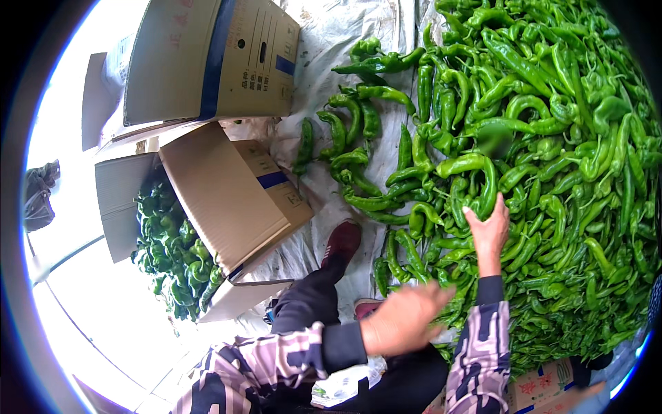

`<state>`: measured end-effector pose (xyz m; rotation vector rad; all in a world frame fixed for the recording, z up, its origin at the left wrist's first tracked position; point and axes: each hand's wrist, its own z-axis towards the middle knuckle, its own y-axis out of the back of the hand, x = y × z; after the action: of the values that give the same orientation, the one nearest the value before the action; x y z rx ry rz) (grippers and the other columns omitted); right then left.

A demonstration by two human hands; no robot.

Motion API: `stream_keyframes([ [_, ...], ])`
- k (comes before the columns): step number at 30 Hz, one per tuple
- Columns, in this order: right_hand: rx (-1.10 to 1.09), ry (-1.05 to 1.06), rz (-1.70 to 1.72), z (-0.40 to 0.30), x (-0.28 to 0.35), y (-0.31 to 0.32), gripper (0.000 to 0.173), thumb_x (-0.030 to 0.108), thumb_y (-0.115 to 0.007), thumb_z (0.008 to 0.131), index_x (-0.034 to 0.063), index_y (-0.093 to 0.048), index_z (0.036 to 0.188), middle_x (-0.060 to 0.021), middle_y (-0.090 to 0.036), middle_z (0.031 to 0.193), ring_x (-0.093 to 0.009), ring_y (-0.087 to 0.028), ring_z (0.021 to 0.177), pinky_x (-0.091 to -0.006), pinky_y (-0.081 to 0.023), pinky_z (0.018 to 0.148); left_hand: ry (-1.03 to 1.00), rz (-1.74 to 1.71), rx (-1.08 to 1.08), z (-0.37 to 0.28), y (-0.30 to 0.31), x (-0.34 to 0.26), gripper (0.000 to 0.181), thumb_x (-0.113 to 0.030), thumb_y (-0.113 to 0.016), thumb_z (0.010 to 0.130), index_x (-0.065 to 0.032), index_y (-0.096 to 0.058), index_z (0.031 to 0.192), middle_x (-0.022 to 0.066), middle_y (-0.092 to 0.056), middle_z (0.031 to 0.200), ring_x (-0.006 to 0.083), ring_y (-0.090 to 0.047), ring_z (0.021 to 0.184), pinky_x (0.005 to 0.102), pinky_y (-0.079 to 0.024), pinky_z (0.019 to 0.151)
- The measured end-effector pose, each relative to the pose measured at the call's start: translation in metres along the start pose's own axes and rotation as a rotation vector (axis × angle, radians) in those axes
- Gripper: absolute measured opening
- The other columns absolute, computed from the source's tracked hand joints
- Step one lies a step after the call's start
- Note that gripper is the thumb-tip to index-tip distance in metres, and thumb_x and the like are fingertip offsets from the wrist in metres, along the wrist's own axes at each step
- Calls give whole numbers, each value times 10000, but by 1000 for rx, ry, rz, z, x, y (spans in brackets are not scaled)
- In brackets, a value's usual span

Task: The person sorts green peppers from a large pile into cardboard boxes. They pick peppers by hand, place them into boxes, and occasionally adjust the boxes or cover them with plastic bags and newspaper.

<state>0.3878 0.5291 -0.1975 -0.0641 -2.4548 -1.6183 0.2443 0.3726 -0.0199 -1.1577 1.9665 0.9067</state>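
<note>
A large heap of long green peppers [548,171] covers the right side of the view. My right hand [488,227] reaches into its near left part, thumb and fingers around a curved green pepper [487,189]. Lower and to the left, my left hand [406,318] is blurred above my legs, its fingers stretched towards the heap; no pepper shows in it. An open cardboard box [227,191] lies at the left, tilted, with many darker green peppers [178,259] in its mouth.
Another cardboard box [258,57] stands beyond the filled one. Loose peppers [357,119] lie on a pale plastic sheet [320,207]. My shoe [344,240] is between boxes and heap. At the lower right are a printed carton [543,390] and part of another person's arm [579,398].
</note>
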Motion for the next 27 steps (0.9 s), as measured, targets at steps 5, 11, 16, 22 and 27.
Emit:
stream_keyframes([
  [5,-173,577,269,-9,116,-32,586,190,-755,768,-9,-530,1270,-181,-518,1307,-323,-478,1226,-440,-412,1040,166,98,-1003,77,89,137,631,-201,-676,830,38,-439,1364,266,-522,1320,395,-513,1223,424,-408,1035],
  [11,35,583,485,48,212,-160,766,394,-794,732,-35,-513,1300,-243,-556,1229,-392,-540,1139,-434,-437,971,876,168,-1061,91,145,378,816,-359,-718,765,38,-375,1390,280,-519,1305,436,-517,1181,490,-418,989],
  [16,-88,410,442,72,260,-213,847,455,-842,639,1,-530,1283,-251,-544,1252,-389,-527,1154,-440,-432,966,687,-17,-1014,107,141,423,660,-448,-759,729,43,-618,1147,219,-681,1026,343,-668,928,416,-515,797],
  [22,95,213,566,65,235,-227,538,327,-787,639,9,-645,1049,-187,-681,903,-350,-656,802,-433,-515,776,663,-799,-826,126,83,385,580,-423,-774,751,16,-648,1108,91,-693,924,188,-662,802,326,-526,720],
  [27,426,211,888,60,138,-142,402,242,-787,752,-20,-672,1034,-86,-714,914,-142,-638,771,-285,-509,736,435,-1112,-713,130,18,294,460,-235,-741,814,13,-612,1180,102,-693,974,181,-666,829,298,-537,760],
])
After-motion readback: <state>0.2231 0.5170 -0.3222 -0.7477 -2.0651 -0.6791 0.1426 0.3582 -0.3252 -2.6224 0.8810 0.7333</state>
